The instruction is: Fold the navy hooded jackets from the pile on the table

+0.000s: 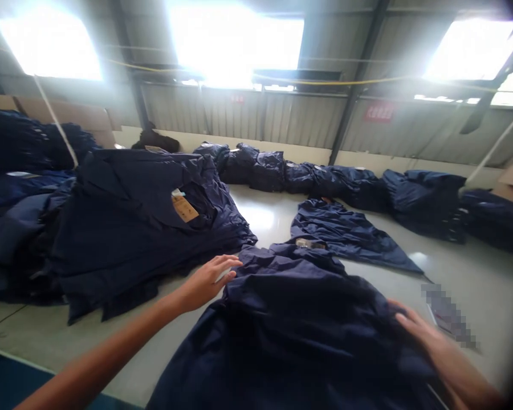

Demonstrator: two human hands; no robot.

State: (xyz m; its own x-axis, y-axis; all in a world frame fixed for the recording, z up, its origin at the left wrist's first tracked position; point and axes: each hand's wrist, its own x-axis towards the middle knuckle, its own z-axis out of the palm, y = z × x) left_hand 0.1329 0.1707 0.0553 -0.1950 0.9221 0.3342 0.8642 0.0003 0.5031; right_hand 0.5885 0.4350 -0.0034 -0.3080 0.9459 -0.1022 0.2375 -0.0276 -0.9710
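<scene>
- Garment (299, 324), dark blue, lies spread toward the table's (158, 347) near edge, neck toward the far edge, a dull label (310, 244) showing there.
- Left hand (216, 277) is up at its left side: fingers loosely bent, thumb standing apart, nothing seen gripped; touching the cloth or just over it, I can't tell.
- Right hand (414, 323) is at the garment's right side, blurred, fingertips partly lost; how far they open, or whether they pinch cloth, I can't tell.
- Over on the left, a big dark pile (145, 228) with a brown tag (184, 208) on it.
- Just beyond the neck, a second garment (346, 230), rumpled.
- And along the table's far edge, a row of dark bundles (267, 171).
</scene>
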